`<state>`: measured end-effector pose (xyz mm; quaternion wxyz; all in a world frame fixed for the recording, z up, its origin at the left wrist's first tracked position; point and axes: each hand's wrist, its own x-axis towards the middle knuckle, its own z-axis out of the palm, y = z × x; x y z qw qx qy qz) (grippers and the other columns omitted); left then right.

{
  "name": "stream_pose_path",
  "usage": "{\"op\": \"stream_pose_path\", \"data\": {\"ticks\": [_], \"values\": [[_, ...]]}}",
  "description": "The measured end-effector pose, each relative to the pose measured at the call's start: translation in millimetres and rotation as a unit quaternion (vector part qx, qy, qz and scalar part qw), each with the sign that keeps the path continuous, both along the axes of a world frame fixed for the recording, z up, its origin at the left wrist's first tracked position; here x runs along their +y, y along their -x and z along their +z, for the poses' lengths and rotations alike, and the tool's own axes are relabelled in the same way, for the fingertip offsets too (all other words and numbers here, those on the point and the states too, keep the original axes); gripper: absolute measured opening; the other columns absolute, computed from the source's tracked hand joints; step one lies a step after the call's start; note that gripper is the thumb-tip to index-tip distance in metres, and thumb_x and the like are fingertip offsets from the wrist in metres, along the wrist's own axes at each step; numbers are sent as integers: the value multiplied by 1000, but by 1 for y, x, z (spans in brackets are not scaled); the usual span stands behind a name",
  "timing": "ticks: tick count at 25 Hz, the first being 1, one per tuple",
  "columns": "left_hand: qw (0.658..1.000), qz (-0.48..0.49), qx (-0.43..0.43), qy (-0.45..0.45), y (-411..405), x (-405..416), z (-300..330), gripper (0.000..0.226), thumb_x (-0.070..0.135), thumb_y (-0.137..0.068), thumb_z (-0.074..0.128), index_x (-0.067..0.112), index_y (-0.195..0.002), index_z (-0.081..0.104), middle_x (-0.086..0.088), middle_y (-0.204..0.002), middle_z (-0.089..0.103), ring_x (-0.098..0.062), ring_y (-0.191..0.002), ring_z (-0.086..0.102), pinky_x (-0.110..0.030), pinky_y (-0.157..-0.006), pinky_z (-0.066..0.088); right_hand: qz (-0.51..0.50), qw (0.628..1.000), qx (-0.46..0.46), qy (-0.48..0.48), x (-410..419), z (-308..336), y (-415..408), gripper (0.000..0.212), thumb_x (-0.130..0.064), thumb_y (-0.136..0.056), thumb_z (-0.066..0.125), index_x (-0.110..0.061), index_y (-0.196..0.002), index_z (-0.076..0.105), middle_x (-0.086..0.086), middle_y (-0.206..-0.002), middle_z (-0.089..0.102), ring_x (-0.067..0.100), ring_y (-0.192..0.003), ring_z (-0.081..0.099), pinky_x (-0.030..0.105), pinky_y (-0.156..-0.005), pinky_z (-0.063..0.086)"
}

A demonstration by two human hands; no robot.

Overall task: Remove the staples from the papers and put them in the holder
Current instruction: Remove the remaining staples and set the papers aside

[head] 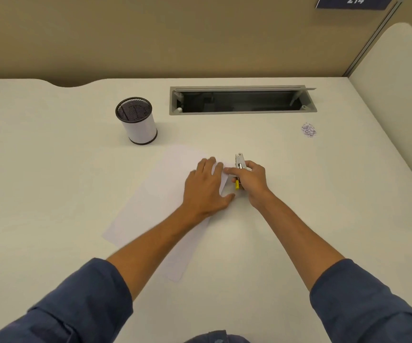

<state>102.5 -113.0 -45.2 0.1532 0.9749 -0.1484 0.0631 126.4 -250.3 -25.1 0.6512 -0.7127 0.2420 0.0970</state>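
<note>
Papers (155,206) are laid flat at desk (51,169) centre, long axis running near-left to far-right. L hand (206,188) is pressed flat on far-right part of sheets, fingers straight. Staple remover (239,167), silver w/ yellow handle end, is gripped in R hand (254,181), fingers curled round it, just beside papers' right corner. Mesh holder (137,120) is stood upright far-left of papers, well apart. Small pile of staples (308,129) is seen far right, near cable tray (243,100).

Soft even light (wide-angle edges)
</note>
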Motion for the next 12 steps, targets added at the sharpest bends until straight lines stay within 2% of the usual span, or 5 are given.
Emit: {"op": "stream_pose_path", "data": {"ticks": [1,3,6,9,12], "values": [[999,16,34,-18,3,-2,1,64,43,-81,64,10,-134,49,-9,-137,50,-29,-123,49,-37,-75,46,9,1000,1,-3,0,2,0,29,-15,-69,82,-12,-87,61,0,-75,60,9,-51,58,23,-51,43],[998,48,40,-30,5,-4,6,40,27,-92,52,12,-129,52,-5,-124,59,-30,-103,60,-32,-61,37,24,1000,-5,-9,0,8,0,29,-17,-70,82,-12,-90,61,0,-76,60,9,-51,57,21,-50,44],[998,67,15,-6,3,0,20,24,17,-96,41,12,-109,60,-6,-95,68,-33,-80,62,-33,-57,34,38,999,-18,-28,1,18,1,28,-25,-77,79,-12,-95,62,1,-81,69,9,-51,56,20,-50,44],[975,95,58,191,-4,18,44,28,21,-96,44,11,-104,69,-8,-88,71,-30,-77,63,-38,-64,47,27,998,-49,-27,2,29,-2,28,-34,-84,71,-12,-99,64,-1,-83,70,9,-53,58,24,-55,46],[905,104,168,376,-12,39,74,25,21,-96,54,8,-110,71,-8,-95,74,-27,-80,71,-42,-72,57,55,992,-109,42,0,40,-8,23,-33,-87,68,-16,-100,61,-4,-86,63,9,-57,60,25,-58,50]]}}
